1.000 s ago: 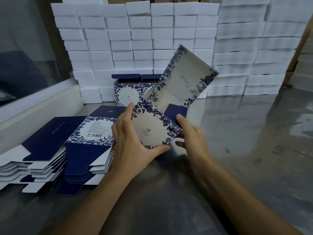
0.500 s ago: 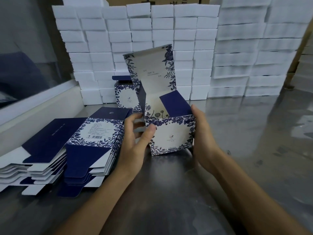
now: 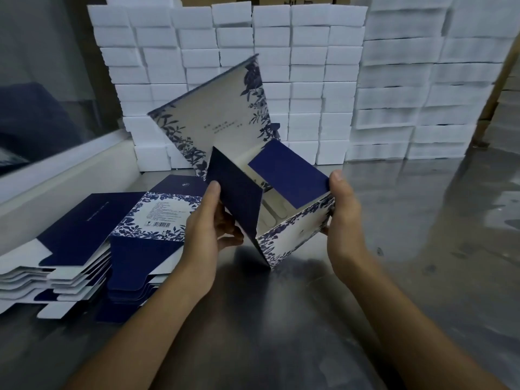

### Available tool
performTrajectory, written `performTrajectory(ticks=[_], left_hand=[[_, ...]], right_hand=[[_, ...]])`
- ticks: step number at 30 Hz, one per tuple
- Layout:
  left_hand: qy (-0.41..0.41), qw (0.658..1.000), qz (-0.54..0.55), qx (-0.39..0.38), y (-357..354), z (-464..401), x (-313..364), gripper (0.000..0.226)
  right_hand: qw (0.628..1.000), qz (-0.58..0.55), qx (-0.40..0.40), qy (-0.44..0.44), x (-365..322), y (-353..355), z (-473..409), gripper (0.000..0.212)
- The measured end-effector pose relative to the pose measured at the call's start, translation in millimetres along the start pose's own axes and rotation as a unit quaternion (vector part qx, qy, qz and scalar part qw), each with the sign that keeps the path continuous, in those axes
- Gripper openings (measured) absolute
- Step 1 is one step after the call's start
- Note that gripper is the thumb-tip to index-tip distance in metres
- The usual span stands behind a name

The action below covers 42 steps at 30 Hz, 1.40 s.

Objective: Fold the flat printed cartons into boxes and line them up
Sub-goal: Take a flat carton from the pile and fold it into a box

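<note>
We tilt a half-formed carton (image 3: 295,235) over the tabletop (image 3: 281,319), left hand (image 3: 208,229) and right hand (image 3: 342,218) each grasping a side; flat cartons (image 3: 92,237) at nine o'clock.

Steel tabletop (image 3: 422,249), window (image 3: 42,80) left

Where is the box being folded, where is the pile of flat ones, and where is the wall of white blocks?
box (image 3: 298,237): head view, on its flowery front panel.
pile of flat cartons (image 3: 157,212): head view, on the top carton's printed label.
white blocks (image 3: 306,66): head view, on a block mid-stack.
</note>
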<state>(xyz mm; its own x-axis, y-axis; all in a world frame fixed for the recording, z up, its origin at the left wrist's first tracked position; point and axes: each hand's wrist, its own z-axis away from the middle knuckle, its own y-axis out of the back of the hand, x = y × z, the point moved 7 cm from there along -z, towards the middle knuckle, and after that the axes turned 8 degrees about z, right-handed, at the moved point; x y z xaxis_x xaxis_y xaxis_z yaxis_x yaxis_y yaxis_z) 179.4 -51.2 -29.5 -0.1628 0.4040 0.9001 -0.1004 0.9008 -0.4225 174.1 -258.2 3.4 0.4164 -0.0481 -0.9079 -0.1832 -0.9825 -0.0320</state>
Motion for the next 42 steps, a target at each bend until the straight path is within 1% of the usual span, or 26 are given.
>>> performTrajectory(ticks=[1, 4, 5, 7, 9, 10, 11, 14, 17, 20, 22, 25, 27, 31, 34, 37, 38, 40, 42], left_hand=[[0.002, 1.0, -0.002, 0.005, 1, -2, -1, 0.055], [0.007, 1.0, -0.005, 0.024, 4, -6, -1, 0.055], [0.006, 1.0, -0.003, 0.028, 4, -7, -1, 0.054], [0.005, 1.0, 0.001, 0.029, 4, -7, -1, 0.051], [0.0, 1.0, 0.002, 0.022, 6, -6, 2, 0.057], [-0.004, 1.0, 0.003, 0.023, 8, -7, 4, 0.06], [-0.007, 1.0, 0.003, 0.025, 10, -7, 6, 0.057], [-0.011, 1.0, -0.003, 0.028, 12, -8, 9, 0.037], [-0.036, 0.997, -0.01, 0.067, 16, -9, 14, 0.023], [-0.053, 0.993, -0.024, 0.1, 19, -7, 17, 0.024], [-0.055, 0.993, -0.025, 0.104, 20, -7, 14, 0.025], [-0.055, 0.995, -0.041, 0.067, 13, -4, 8, 0.031], [-0.06, 0.996, -0.058, 0.032, 4, -3, 4, 0.031], [-0.086, 0.989, -0.115, 0.028, -3, -1, 6, 0.038], [-0.091, 0.989, -0.113, 0.021, -1, 3, 7, 0.047], [-0.088, 0.985, -0.131, -0.066, -17, 11, 4, 0.038], [-0.086, 0.983, -0.138, -0.089, -24, 14, 2, 0.039], [-0.092, 0.979, -0.152, -0.102, -31, 16, 4, 0.041], [-0.095, 0.978, -0.161, -0.093, -32, 16, 5, 0.042]], right_hand=[[1.0, -0.001, 0.005, 0.006, -1, 1, 0, 0.045], [1.0, 0.006, 0.014, 0.027, -4, 1, 1, 0.073], [0.999, 0.008, 0.016, 0.037, -6, 1, 1, 0.073], [0.997, 0.022, 0.024, 0.064, -11, 3, 1, 0.057], [0.995, 0.046, 0.02, 0.087, -12, 2, 1, 0.049], [0.994, 0.05, 0.014, 0.097, -13, 0, 2, 0.05], [0.993, 0.05, 0.01, 0.107, -13, -1, 3, 0.05], [0.991, 0.05, 0.005, 0.122, -17, -4, 5, 0.052], [0.992, 0.045, 0.004, 0.122, -19, -4, 6, 0.05], [0.991, 0.042, 0.009, 0.13, -20, -6, 8, 0.051], [0.99, 0.044, 0.012, 0.133, -20, -8, 10, 0.049], [0.992, 0.044, 0.035, 0.115, -17, -6, 9, 0.041], [0.992, 0.041, 0.06, 0.105, -15, 0, 7, 0.041], [0.99, 0.046, 0.077, 0.112, -15, 5, 7, 0.044], [0.99, 0.052, 0.082, 0.102, -14, 4, 7, 0.046], [0.992, 0.037, 0.096, 0.076, -10, 9, 4, 0.049], [0.992, 0.035, 0.101, 0.071, -9, 11, 4, 0.048], [0.991, 0.043, 0.108, 0.069, -8, 14, 3, 0.045], [0.99, 0.052, 0.109, 0.067, -8, 14, 3, 0.046]])
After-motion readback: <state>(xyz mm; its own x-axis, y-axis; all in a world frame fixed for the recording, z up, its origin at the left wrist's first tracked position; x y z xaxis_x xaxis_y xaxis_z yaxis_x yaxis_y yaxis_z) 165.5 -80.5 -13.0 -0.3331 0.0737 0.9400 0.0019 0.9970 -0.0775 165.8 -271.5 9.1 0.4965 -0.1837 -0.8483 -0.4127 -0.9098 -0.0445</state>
